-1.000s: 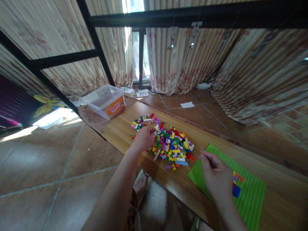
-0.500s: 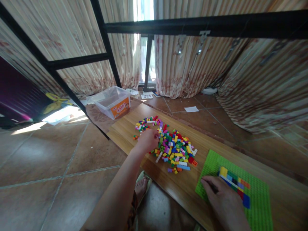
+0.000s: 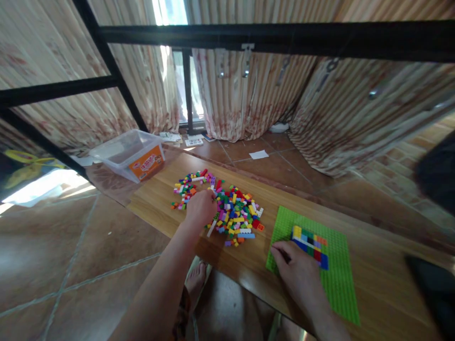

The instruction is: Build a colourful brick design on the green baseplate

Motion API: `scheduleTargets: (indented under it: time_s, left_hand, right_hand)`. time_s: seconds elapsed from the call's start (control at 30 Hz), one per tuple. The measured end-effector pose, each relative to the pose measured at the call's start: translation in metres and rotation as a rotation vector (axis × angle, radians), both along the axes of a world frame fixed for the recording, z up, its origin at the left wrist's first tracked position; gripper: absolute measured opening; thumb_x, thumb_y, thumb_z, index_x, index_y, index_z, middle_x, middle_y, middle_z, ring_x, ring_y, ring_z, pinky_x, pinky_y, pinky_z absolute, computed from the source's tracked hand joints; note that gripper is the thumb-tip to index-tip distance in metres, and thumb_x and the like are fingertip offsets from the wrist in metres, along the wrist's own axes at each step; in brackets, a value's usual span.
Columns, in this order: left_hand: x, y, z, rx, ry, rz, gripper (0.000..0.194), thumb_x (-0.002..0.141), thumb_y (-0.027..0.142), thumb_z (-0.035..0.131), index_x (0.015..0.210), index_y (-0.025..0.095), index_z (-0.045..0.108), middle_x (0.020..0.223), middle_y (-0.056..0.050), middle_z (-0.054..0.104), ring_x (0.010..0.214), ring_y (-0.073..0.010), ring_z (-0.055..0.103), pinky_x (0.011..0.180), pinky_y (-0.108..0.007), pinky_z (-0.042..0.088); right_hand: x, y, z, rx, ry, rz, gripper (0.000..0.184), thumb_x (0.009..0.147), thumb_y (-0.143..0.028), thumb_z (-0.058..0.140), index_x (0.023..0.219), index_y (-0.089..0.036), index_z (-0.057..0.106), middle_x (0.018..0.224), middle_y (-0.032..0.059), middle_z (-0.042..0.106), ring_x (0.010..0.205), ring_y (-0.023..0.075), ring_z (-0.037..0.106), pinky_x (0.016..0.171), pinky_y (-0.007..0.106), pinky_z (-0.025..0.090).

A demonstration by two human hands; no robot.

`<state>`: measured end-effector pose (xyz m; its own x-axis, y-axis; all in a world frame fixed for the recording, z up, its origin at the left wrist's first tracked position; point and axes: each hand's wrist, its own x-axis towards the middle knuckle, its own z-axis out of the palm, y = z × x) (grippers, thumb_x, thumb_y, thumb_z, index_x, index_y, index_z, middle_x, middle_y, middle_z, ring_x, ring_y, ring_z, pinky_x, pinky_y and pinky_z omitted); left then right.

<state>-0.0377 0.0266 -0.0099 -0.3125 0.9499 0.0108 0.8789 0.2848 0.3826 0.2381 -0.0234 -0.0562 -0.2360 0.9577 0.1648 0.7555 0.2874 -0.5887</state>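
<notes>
My left hand [image 3: 201, 207] reaches into a loose pile of small coloured toy bricks [image 3: 237, 215]. Its fingers are curled and closed, and whatever they grip is hidden. Over the left part of a green studded baseplate [image 3: 337, 279] rests my right hand [image 3: 296, 271], thumb and fingers pinched together; I cannot make out anything between them. Just beyond that hand, a compact block of joined bricks [image 3: 313, 241] in yellow, blue, green, red, orange and white sits on the baseplate, partly covered by the hand.
A clear plastic tub [image 3: 131, 151] with an orange label stands beyond the left end of the wooden bench [image 3: 156, 199]. Black metal bars [image 3: 227, 35] cross above. Striped curtains [image 3: 245, 99] hang behind. A dark, blurred object [image 3: 432, 293] is at the right edge.
The view has swung to the right, so everything appears further left. My left hand stays at the pile and my right hand at the baseplate. A dark object now shows at the right edge.
</notes>
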Motion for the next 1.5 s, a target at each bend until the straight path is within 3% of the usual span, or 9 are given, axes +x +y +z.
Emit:
scheduleTargets:
  time_s: [0.07, 0.17, 0.3, 0.47, 0.57, 0.73, 0.97, 1.2, 1.5]
  left_hand:
    - [-0.001, 0.001, 0.006, 0.049, -0.098, -0.007, 0.020, 0.078, 0.021, 0.056, 0.089, 0.015, 0.072, 0.085, -0.010, 0.073, 0.084, -0.0255, 0.067, 0.077, -0.034, 0.049]
    - [0.009, 0.000, 0.011, 0.112, -0.390, -0.118, 0.019, 0.077, 0.023, 0.057, 0.087, 0.014, 0.070, 0.077, -0.005, 0.071, 0.072, -0.0186, 0.064, 0.066, -0.027, 0.048]
    - [0.050, -0.007, 0.007, 0.043, -0.797, -0.302, 0.019, 0.077, 0.024, 0.058, 0.089, 0.014, 0.068, 0.073, -0.001, 0.069, 0.065, -0.0135, 0.062, 0.059, -0.022, 0.047]
    - [0.106, -0.016, 0.002, -0.150, -0.976, -0.492, 0.019, 0.077, 0.018, 0.056, 0.089, 0.013, 0.070, 0.071, -0.001, 0.067, 0.062, -0.0107, 0.057, 0.061, -0.021, 0.046]
    - [0.123, -0.017, 0.001, -0.216, -0.989, -0.510, 0.025, 0.078, 0.014, 0.053, 0.093, 0.013, 0.073, 0.069, 0.000, 0.066, 0.062, -0.0102, 0.056, 0.059, -0.020, 0.042]
    - [0.138, -0.018, -0.001, -0.259, -0.943, -0.535, 0.028, 0.082, 0.013, 0.051, 0.100, 0.012, 0.073, 0.067, 0.000, 0.066, 0.061, -0.0108, 0.055, 0.058, -0.021, 0.040]
    - [0.152, -0.017, -0.012, -0.162, -1.002, -0.601, 0.021, 0.079, 0.013, 0.059, 0.098, 0.012, 0.069, 0.092, -0.006, 0.072, 0.083, -0.0140, 0.064, 0.076, -0.024, 0.049]
    - [0.152, -0.015, -0.016, -0.142, -0.768, -0.544, 0.022, 0.086, 0.017, 0.049, 0.091, 0.013, 0.070, 0.071, -0.002, 0.068, 0.059, -0.0124, 0.059, 0.057, -0.023, 0.044]
    - [0.158, -0.019, -0.017, -0.098, -0.603, -0.665, 0.027, 0.087, 0.020, 0.049, 0.087, 0.015, 0.075, 0.080, -0.003, 0.073, 0.071, -0.0160, 0.063, 0.064, -0.025, 0.044]
  right_hand:
    - [-0.013, -0.008, 0.005, 0.047, 0.075, -0.010, 0.024, 0.092, -0.034, 0.050, 0.084, -0.022, 0.068, 0.082, 0.0045, 0.070, 0.074, 0.0188, 0.066, 0.069, 0.031, 0.047]
    - [-0.036, -0.025, 0.011, 0.120, 0.164, 0.066, 0.022, 0.094, -0.027, 0.049, 0.084, -0.022, 0.067, 0.078, 0.0028, 0.067, 0.070, 0.0151, 0.064, 0.065, 0.026, 0.046]
    - [-0.051, -0.040, 0.019, 0.169, 0.171, 0.195, 0.022, 0.095, -0.022, 0.048, 0.086, -0.023, 0.067, 0.078, 0.0023, 0.066, 0.069, 0.0136, 0.062, 0.064, 0.025, 0.045]
    - [-0.017, -0.030, 0.032, 0.174, 0.281, -0.069, 0.016, 0.093, -0.024, 0.051, 0.091, -0.023, 0.067, 0.083, 0.0025, 0.066, 0.074, 0.0146, 0.062, 0.068, 0.027, 0.048]
    - [0.015, -0.020, 0.034, 0.097, 0.278, -0.187, 0.016, 0.088, -0.030, 0.058, 0.100, -0.022, 0.066, 0.087, 0.0026, 0.065, 0.067, 0.0143, 0.059, 0.063, 0.028, 0.048]
    - [0.042, -0.013, 0.030, -0.009, 0.238, -0.119, 0.030, 0.087, -0.031, 0.060, 0.115, -0.023, 0.065, 0.101, 0.0049, 0.067, 0.081, 0.0181, 0.062, 0.075, 0.033, 0.051]
    - [0.047, -0.007, 0.027, 0.009, 0.151, -0.014, 0.019, 0.090, -0.028, 0.055, 0.104, -0.026, 0.069, 0.108, 0.0044, 0.069, 0.104, 0.0224, 0.062, 0.091, 0.038, 0.048]
    - [0.063, -0.002, 0.017, 0.122, 0.009, -0.115, 0.016, 0.085, -0.035, 0.063, 0.093, -0.026, 0.073, 0.104, 0.0072, 0.066, 0.103, 0.0269, 0.058, 0.087, 0.042, 0.047]
    - [0.058, 0.000, 0.010, 0.168, -0.058, -0.185, 0.015, 0.083, -0.033, 0.065, 0.092, -0.026, 0.074, 0.103, 0.0085, 0.062, 0.099, 0.0277, 0.055, 0.086, 0.045, 0.047]
